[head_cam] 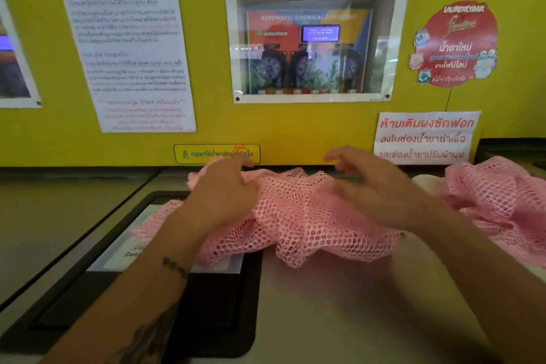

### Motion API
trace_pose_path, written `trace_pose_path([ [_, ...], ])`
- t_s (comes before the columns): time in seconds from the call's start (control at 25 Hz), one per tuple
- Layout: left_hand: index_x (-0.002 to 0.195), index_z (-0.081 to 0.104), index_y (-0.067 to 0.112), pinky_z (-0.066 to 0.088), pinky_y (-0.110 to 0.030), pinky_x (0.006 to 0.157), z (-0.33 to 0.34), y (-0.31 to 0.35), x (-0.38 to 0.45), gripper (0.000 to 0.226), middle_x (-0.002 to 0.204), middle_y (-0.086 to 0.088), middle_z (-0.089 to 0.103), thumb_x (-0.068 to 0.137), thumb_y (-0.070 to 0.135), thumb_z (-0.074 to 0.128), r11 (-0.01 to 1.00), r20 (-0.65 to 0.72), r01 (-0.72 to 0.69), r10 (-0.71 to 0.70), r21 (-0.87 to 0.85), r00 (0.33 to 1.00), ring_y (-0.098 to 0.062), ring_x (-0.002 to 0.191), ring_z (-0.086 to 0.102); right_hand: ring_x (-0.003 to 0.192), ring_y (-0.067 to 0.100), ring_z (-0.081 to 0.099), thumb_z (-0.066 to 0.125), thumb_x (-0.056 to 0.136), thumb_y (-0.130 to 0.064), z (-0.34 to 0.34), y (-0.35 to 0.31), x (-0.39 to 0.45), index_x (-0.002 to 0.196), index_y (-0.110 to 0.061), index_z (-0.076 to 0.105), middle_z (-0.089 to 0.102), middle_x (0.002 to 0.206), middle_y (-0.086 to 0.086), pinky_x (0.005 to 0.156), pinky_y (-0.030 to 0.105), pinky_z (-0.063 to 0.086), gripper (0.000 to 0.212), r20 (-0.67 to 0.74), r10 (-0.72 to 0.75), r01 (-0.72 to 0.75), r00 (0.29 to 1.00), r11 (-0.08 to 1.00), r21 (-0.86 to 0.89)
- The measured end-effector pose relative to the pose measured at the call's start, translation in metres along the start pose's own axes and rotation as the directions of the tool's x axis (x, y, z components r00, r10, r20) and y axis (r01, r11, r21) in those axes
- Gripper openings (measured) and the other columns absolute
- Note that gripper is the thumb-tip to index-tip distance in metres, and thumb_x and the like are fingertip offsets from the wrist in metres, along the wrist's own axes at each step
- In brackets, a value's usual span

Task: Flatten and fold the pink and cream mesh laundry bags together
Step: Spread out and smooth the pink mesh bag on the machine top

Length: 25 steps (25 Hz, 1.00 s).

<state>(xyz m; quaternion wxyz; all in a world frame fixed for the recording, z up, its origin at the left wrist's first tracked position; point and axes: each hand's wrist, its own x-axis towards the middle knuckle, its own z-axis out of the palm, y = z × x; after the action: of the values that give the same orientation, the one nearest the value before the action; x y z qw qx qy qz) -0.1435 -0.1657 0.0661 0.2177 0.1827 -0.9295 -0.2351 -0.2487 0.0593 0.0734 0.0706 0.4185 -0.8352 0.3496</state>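
Observation:
A pink mesh laundry bag (298, 216) lies rumpled on top of a washing machine, partly over its black detergent drawer. My left hand (227, 189) rests on the bag's left part, fingers curled into the mesh near the far edge. My right hand (375, 186) hovers flat over the bag's right part, fingers spread and blurred. More pink mesh (499, 195) is bunched at the right. A small patch of cream fabric (428, 180) shows behind my right wrist, mostly hidden.
The black detergent drawer lid (177, 289) with a white label sits at the front left. The pale machine top (339, 304) stretches toward me. A yellow wall panel (266, 127) with notices and a windowed chemical dispenser (313, 38) rises right behind the bags.

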Motion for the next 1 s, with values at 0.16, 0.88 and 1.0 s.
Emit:
trace_pose_path([
  [0.16, 0.140, 0.046, 0.033, 0.045, -0.025, 0.090, 0.016, 0.001, -0.006, 0.040, 0.132, 0.005, 0.058, 0.100, 0.035, 0.044, 0.983, 0.347, -0.178, 0.184, -0.051, 0.919, -0.016, 0.114, 0.059, 0.117, 0.014, 0.053, 0.065, 0.090, -0.030, 0.021, 0.003, -0.003, 0.131, -0.031, 0.056, 0.057, 0.130, -0.008, 0.099, 0.032, 0.043, 0.042, 0.278, 0.136, -0.047, 0.951, 0.951, -0.306],
  [0.88, 0.142, 0.036, 0.037, 0.039, -0.042, 0.109, 0.027, 0.004, -0.007, 0.065, 0.151, 0.002, 0.040, 0.084, 0.031, 0.066, 0.970, 0.438, -0.223, 0.161, 0.095, 0.884, -0.021, 0.131, 0.046, 0.135, 0.012, 0.039, 0.046, 0.097, -0.051, 0.016, 0.006, -0.001, 0.147, -0.040, 0.037, 0.036, 0.154, -0.011, 0.110, 0.039, 0.030, 0.052, 0.272, 0.148, -0.111, 0.951, 0.983, -0.148],
  [1.0, 0.106, 0.052, 0.039, 0.050, -0.031, 0.066, 0.014, 0.005, -0.009, 0.045, 0.106, 0.001, 0.062, 0.080, 0.003, 0.060, 0.986, 0.431, -0.165, 0.160, -0.026, 0.888, -0.014, 0.079, 0.060, 0.148, 0.019, 0.024, 0.031, 0.088, -0.075, 0.011, 0.028, 0.001, 0.152, -0.037, 0.028, 0.023, 0.163, -0.008, 0.119, 0.047, 0.019, 0.075, 0.336, 0.426, -0.235, 0.840, 0.844, -0.482],
])
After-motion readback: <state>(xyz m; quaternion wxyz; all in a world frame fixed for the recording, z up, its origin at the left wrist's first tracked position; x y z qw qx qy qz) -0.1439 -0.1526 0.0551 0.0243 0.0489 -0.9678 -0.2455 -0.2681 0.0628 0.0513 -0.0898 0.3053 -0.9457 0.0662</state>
